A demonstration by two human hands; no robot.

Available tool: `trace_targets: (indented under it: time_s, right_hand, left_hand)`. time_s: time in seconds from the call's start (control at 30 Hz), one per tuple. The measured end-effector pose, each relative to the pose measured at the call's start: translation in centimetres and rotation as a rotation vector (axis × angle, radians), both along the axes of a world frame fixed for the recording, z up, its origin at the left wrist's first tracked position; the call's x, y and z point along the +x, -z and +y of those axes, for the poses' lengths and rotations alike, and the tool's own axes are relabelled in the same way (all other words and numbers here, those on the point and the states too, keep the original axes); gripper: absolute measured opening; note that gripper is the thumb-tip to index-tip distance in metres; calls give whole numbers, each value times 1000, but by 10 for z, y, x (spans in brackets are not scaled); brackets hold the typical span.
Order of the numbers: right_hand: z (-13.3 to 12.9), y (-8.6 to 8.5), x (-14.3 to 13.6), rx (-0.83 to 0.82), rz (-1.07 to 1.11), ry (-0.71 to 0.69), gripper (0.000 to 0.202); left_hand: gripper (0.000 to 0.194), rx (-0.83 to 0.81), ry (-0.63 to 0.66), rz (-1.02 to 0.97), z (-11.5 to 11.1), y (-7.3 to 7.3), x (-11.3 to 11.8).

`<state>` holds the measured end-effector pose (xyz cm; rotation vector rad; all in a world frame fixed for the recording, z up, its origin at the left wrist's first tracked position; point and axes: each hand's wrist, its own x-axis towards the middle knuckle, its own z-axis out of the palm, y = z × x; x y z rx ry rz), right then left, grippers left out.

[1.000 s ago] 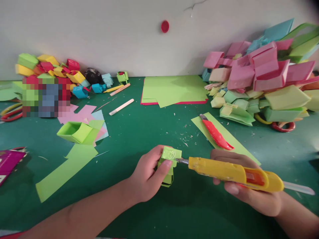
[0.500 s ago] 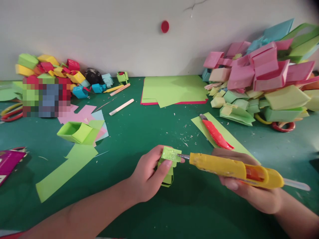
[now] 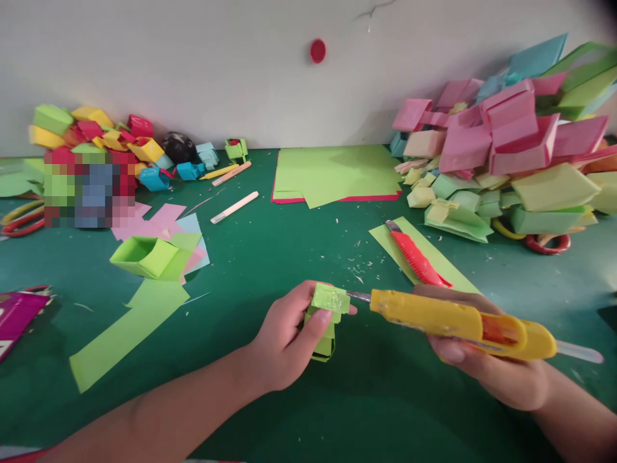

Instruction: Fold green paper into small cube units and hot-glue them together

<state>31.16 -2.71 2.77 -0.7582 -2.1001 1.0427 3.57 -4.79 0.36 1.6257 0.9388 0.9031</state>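
— What do your two hands hold over the green bench (image 3: 270, 257)?

— Your right hand (image 3: 511, 373) is wrapped round one yellow glue gun (image 3: 429, 315), a single clear glue stick (image 3: 578, 352) poking from its back. Your left hand (image 3: 289, 344) is closed on one folded green paper piece (image 3: 329, 298), thumb on its front, clear glue shining on the upper face.

— And the nozzle (image 3: 359, 296)?

— Right at that piece's edge; whether it touches, I cannot tell.

— What lies farther out?

— To your left, one long green strip (image 3: 120, 341), then one open green box (image 3: 144, 256). To your right, one red cutter (image 3: 418, 258) on one green sheet (image 3: 387, 242). Beyond, two pale pens (image 3: 234, 208).

— And farthest?

— A stack of green paper (image 3: 337, 168) over red, count unclear, between two heaps: the left heap (image 3: 110, 138) and the right heap (image 3: 511, 132). One red disc (image 3: 317, 51) is on the wall (image 3: 193, 64).
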Motion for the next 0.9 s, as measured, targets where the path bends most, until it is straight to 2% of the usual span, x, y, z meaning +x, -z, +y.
trace_targets:
  time_s: [0.2,0.53,0.73,0.9]
  right_hand:
    - [-1,-2,1,16,27,29,34]
    - [1,-7,-2,126,-30,-40,31]
    - [1,-7,-5,189,-24,-1,30]
    - [0,-7,-5,155,-40,3,35]
  left_hand:
    - [36,-17,-15,16,0,-2,1]
    - [32,5,-10,-15,0,2,0]
    - [36,-10,-3,-6,1,2,0]
    - [33,1,-11,2,1,1,0]
